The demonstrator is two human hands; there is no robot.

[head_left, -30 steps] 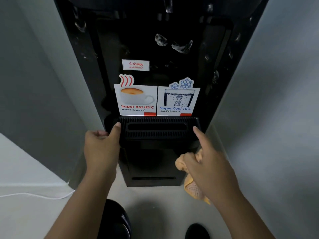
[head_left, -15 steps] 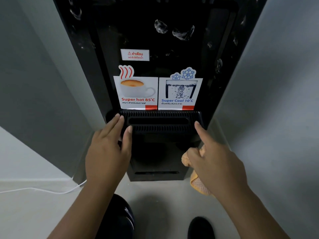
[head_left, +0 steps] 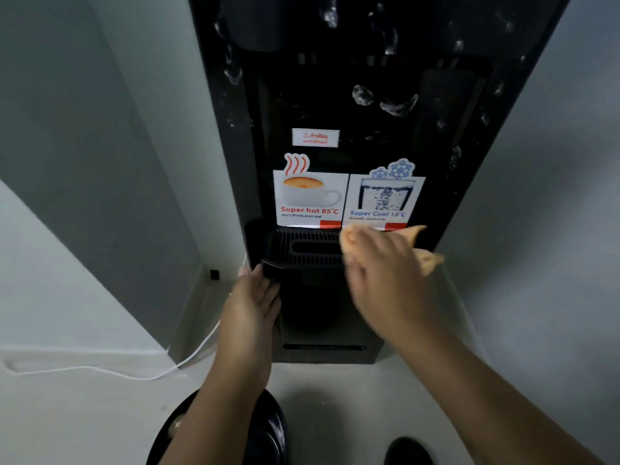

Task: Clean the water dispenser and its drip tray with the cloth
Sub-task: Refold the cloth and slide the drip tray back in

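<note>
Cloth [head_left: 419, 233], orange, soft and crumpled, bunched under the curled fingers [head_left: 360, 261] of the right hand [head_left: 382, 273] and pressed on the right half of the drip tray [head_left: 302, 250], corners poking out past the fingertips at left and past the hand at right. Tray of black ribbed plastic with a long slot, jutting from the foot of the tall glossy black dispenser [head_left: 476, 95], just below two paper stickers [head_left: 310, 199]; left hand [head_left: 251, 300] with straight, relaxed fingers laid against the tray's front left corner. Pale smears across the dispenser's front, a thin white cable [head_left: 188, 360] on the floor to its left.
</note>
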